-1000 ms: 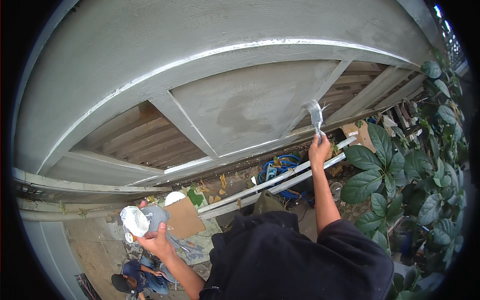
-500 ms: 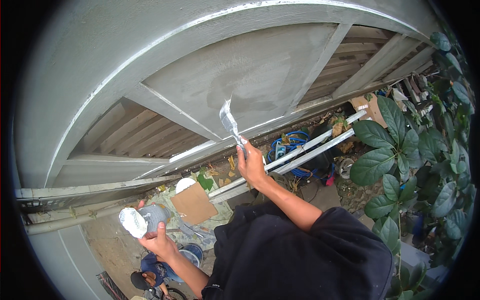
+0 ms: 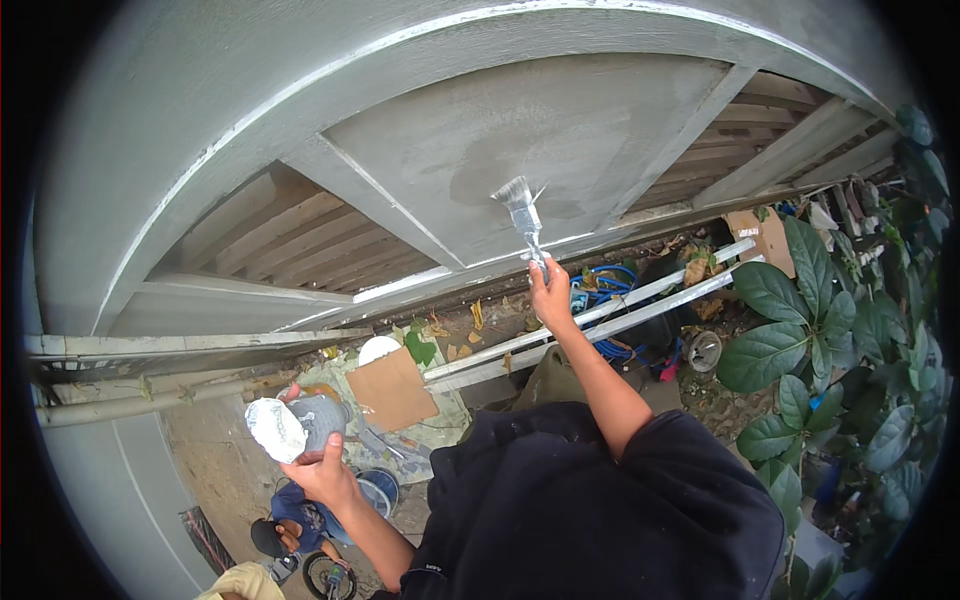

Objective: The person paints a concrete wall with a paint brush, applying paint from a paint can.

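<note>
My right hand is closed around the handle of a flat paintbrush. Its bristles, smeared grey and white, point up at a darker patch on the grey panel; whether they touch it I cannot tell. At the lower left my left hand grips a round grey paint container, which is tilted. A whitish, crumpled-looking face shows on its left side; I cannot make out whether this is paint or a cover.
A brown cardboard sheet lies below. Two long pale bars slant across at the right, near a blue hose. Large leaves crowd the right side. Another person is beside a bicycle wheel, near a bucket.
My right hand has moved right and slightly up in the picture, and the brush has turned to show its flat side. My left hand still holds the container, with a slight shift.
</note>
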The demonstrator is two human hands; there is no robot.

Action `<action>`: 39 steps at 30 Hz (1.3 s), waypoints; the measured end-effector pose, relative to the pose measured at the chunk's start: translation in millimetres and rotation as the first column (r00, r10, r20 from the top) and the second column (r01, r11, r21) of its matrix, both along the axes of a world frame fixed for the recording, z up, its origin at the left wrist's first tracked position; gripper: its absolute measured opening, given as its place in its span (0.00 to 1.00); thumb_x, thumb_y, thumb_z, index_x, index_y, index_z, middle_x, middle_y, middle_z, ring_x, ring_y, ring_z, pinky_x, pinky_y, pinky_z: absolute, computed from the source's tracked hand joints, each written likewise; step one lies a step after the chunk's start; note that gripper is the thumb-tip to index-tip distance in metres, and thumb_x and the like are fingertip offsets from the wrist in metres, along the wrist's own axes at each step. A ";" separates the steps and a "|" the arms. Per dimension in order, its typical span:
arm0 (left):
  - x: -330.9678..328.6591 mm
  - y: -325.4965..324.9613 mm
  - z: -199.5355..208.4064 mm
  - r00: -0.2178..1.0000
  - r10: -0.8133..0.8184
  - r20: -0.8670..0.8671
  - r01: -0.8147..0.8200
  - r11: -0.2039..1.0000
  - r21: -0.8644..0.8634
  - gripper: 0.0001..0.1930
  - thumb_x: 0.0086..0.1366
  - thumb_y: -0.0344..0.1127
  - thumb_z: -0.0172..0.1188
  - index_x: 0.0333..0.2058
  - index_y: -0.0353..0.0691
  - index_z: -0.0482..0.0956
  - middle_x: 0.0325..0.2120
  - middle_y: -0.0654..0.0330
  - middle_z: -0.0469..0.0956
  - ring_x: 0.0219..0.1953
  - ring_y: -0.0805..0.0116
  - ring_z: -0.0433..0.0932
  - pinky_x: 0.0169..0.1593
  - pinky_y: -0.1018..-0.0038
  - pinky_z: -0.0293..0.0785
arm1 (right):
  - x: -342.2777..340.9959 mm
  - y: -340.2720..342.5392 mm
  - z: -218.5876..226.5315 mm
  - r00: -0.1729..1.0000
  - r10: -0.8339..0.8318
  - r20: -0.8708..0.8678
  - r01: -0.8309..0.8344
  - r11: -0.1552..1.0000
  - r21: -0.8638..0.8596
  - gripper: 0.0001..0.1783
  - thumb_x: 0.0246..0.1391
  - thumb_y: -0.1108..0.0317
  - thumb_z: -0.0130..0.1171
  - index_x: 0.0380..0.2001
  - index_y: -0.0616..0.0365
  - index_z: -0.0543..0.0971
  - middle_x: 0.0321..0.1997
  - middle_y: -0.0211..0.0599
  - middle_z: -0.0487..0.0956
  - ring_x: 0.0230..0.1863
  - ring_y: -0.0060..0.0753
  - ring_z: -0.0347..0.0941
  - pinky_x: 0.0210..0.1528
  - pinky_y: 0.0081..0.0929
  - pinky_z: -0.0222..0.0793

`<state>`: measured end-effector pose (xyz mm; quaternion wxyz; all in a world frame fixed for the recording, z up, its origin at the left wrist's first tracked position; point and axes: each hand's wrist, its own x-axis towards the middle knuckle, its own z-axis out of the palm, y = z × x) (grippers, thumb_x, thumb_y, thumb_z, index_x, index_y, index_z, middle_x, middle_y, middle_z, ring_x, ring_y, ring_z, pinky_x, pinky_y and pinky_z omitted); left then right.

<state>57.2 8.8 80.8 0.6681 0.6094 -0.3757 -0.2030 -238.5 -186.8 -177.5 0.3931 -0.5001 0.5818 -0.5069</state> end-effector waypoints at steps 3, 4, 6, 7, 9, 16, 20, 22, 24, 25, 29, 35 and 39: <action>5.3 17.0 -1.4 0.998 0.057 0.040 -0.058 0.998 0.030 0.45 0.49 0.30 0.74 0.66 0.31 0.63 0.61 0.46 0.73 0.58 0.54 0.78 0.60 0.59 0.79 | 1.4 8.4 -47.9 0.994 -0.031 -0.108 0.031 1.000 -0.003 0.15 0.70 0.63 0.52 0.33 0.64 0.75 0.21 0.39 0.71 0.24 0.34 0.67 0.31 0.37 0.64; 4.1 18.1 -1.1 0.996 0.077 0.036 -0.078 0.996 0.036 0.45 0.49 0.30 0.74 0.66 0.31 0.64 0.61 0.47 0.74 0.58 0.54 0.78 0.60 0.60 0.79 | -1.5 12.4 -79.4 0.996 -0.048 -0.073 0.053 0.995 0.078 0.14 0.71 0.63 0.51 0.33 0.63 0.75 0.21 0.36 0.71 0.22 0.32 0.68 0.28 0.37 0.64; 8.5 28.2 -4.4 0.991 0.132 0.030 -0.133 0.990 0.043 0.45 0.49 0.30 0.74 0.66 0.31 0.64 0.61 0.47 0.74 0.58 0.55 0.78 0.59 0.61 0.79 | -4.9 16.9 -111.6 0.983 -0.118 0.141 0.060 0.932 0.359 0.12 0.73 0.63 0.49 0.36 0.59 0.74 0.21 0.29 0.68 0.18 0.26 0.64 0.21 0.31 0.59; 14.8 36.0 -6.9 0.988 0.141 0.069 -0.145 0.987 0.062 0.45 0.49 0.29 0.75 0.66 0.31 0.64 0.60 0.47 0.74 0.58 0.55 0.78 0.60 0.62 0.78 | -7.4 16.2 -119.7 0.933 -0.209 0.294 0.018 0.841 0.541 0.11 0.74 0.62 0.48 0.39 0.57 0.73 0.22 0.25 0.66 0.16 0.22 0.60 0.17 0.26 0.54; 18.7 46.7 -9.5 0.979 0.174 0.101 -0.183 0.980 0.082 0.45 0.49 0.29 0.75 0.66 0.31 0.64 0.60 0.48 0.74 0.58 0.55 0.79 0.60 0.63 0.78 | -13.7 4.0 -130.4 0.830 -0.320 0.456 -0.057 0.766 0.641 0.09 0.74 0.62 0.47 0.40 0.54 0.69 0.21 0.24 0.63 0.13 0.18 0.54 0.14 0.24 0.46; 28.3 61.4 -17.6 0.974 0.222 0.045 -0.223 0.974 0.030 0.47 0.49 0.32 0.78 0.66 0.30 0.62 0.58 0.43 0.73 0.55 0.49 0.79 0.57 0.56 0.80 | 13.8 -14.3 11.7 0.751 -0.169 0.638 -0.282 0.792 0.542 0.15 0.76 0.56 0.45 0.36 0.55 0.70 0.19 0.24 0.61 0.14 0.16 0.51 0.16 0.23 0.42; 25.0 52.1 -21.9 0.976 0.218 0.007 -0.218 0.976 0.029 0.46 0.48 0.31 0.78 0.64 0.28 0.64 0.59 0.43 0.74 0.54 0.50 0.80 0.56 0.57 0.81 | 21.6 9.9 137.2 0.719 0.091 0.690 -0.469 0.795 0.385 0.18 0.77 0.54 0.43 0.34 0.53 0.68 0.18 0.23 0.60 0.14 0.15 0.47 0.16 0.22 0.40; 22.1 43.6 -22.8 0.978 0.203 -0.047 -0.202 0.979 0.015 0.46 0.48 0.30 0.79 0.64 0.28 0.64 0.59 0.43 0.74 0.54 0.50 0.80 0.56 0.57 0.81 | 23.8 17.6 184.2 0.717 0.181 0.673 -0.472 0.836 0.278 0.19 0.77 0.53 0.44 0.36 0.56 0.70 0.18 0.23 0.60 0.13 0.14 0.46 0.16 0.21 0.39; 17.8 36.4 -21.8 0.977 0.188 -0.102 -0.190 0.982 -0.014 0.47 0.47 0.30 0.80 0.64 0.28 0.64 0.59 0.43 0.74 0.54 0.51 0.80 0.56 0.58 0.81 | 24.3 18.8 203.8 0.688 0.257 0.678 -0.492 0.853 0.175 0.19 0.77 0.53 0.44 0.40 0.58 0.72 0.18 0.23 0.61 0.13 0.15 0.47 0.16 0.21 0.40; 16.9 35.7 -21.6 0.974 0.199 -0.109 -0.202 0.979 -0.017 0.47 0.47 0.30 0.80 0.64 0.28 0.64 0.59 0.43 0.74 0.54 0.51 0.80 0.56 0.58 0.81 | 23.9 18.4 201.1 0.689 0.268 0.673 -0.501 0.848 0.175 0.19 0.77 0.53 0.44 0.40 0.58 0.72 0.18 0.23 0.61 0.13 0.15 0.47 0.16 0.21 0.40; 14.7 38.9 -17.5 0.978 0.183 -0.103 -0.186 0.982 -0.022 0.46 0.47 0.29 0.80 0.63 0.28 0.65 0.59 0.43 0.74 0.54 0.53 0.80 0.56 0.59 0.81 | 10.9 14.1 118.9 0.785 0.413 0.463 -0.489 0.871 0.053 0.18 0.76 0.55 0.47 0.34 0.57 0.70 0.19 0.25 0.63 0.14 0.17 0.55 0.16 0.22 0.47; 14.6 45.6 -7.0 0.978 0.204 -0.033 -0.203 0.979 0.024 0.46 0.47 0.29 0.79 0.64 0.29 0.64 0.59 0.43 0.74 0.55 0.52 0.80 0.56 0.60 0.81 | -49.7 -20.6 -38.5 0.911 0.299 0.282 -0.371 0.895 0.247 0.19 0.76 0.55 0.47 0.31 0.53 0.71 0.18 0.20 0.64 0.14 0.15 0.56 0.16 0.20 0.51; 10.1 57.2 -0.9 0.967 0.253 0.005 -0.253 0.967 0.034 0.47 0.47 0.30 0.79 0.64 0.28 0.63 0.59 0.42 0.74 0.56 0.51 0.80 0.56 0.59 0.81 | -102.7 -22.5 -78.7 0.976 0.188 0.109 -0.213 0.925 0.314 0.22 0.74 0.56 0.49 0.25 0.55 0.71 0.18 0.21 0.65 0.16 0.16 0.60 0.17 0.21 0.53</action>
